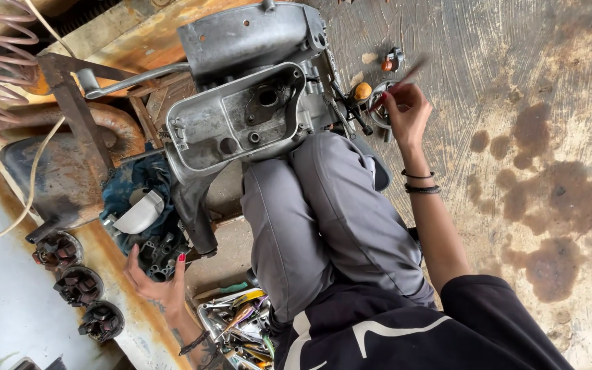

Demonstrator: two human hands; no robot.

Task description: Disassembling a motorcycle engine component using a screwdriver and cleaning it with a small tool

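Note:
A grey metal engine casing (241, 116) with an oval side cover stands on the floor in front of my grey-trousered knee (323, 205). My right hand (405, 113) reaches past the casing and grips a thin red-handled tool (409, 74), blurred, beside a small round metal part (380, 103) and an orange-handled screwdriver (361, 91). My left hand (155, 281) hangs with fingers spread and nothing in it, just below a dark metal part (159, 253) on a blue rag (128, 188).
A metal tray of mixed hand tools (238, 325) lies by my left wrist. Three wound coil parts (77, 284) sit in a row at the left. Rusty frame pieces (77, 123) and red springs (1, 68) fill the upper left. Stained concrete floor (536, 171) spreads to the right.

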